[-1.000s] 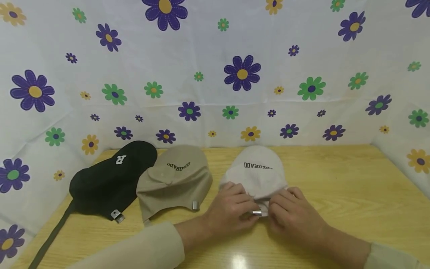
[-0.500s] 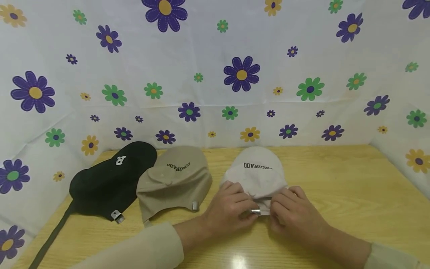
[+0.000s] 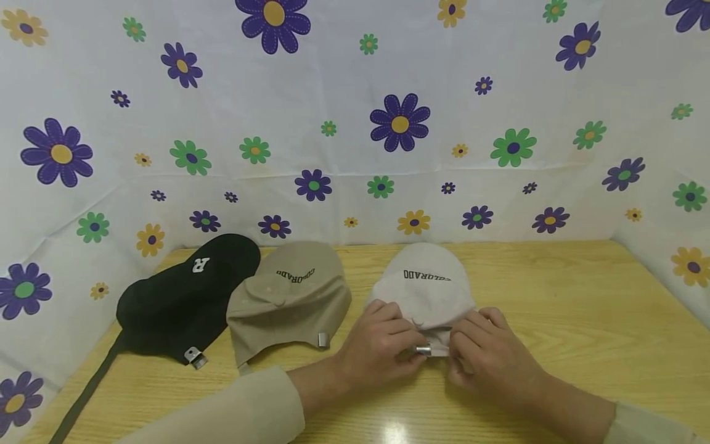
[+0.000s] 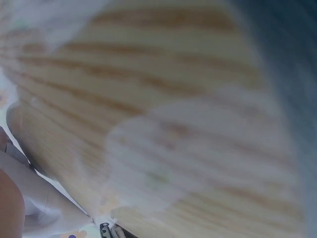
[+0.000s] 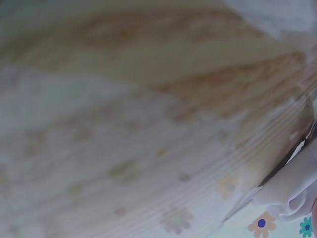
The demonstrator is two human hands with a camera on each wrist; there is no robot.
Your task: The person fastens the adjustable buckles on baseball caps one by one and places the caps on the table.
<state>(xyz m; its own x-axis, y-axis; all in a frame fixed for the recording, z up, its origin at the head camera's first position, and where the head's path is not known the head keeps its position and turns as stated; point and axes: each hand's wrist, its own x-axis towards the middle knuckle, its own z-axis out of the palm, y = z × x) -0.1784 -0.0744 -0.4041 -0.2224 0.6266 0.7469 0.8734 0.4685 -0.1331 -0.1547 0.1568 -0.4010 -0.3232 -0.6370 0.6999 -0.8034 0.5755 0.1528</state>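
A white cap (image 3: 424,283) with dark COLORADO lettering lies on the table in the head view, its lettering upside down. Its back strap (image 3: 440,350) is towards the person and carries a small silver buckle (image 3: 423,350). My left hand (image 3: 377,342) pinches the strap end beside this buckle. To the right of it, my right hand (image 3: 493,354) grips the strap's other side with curled fingers. Both thumbs are mostly hidden. Part of the white cap (image 4: 42,201) shows low in the left wrist view, and a fold of the cap (image 5: 290,186) in the right wrist view.
Left of the white cap, a beige cap (image 3: 299,302) lies against a black cap (image 3: 183,296) with a white R. A long dark strap (image 3: 83,394) trails from the black cap to the table's left front. Flowered cloth (image 3: 333,92) hangs behind the wooden table (image 3: 577,308).
My right hand has shifted slightly right, and a little more of the strap shows between the hands. The left hand and the other caps stay where they were.
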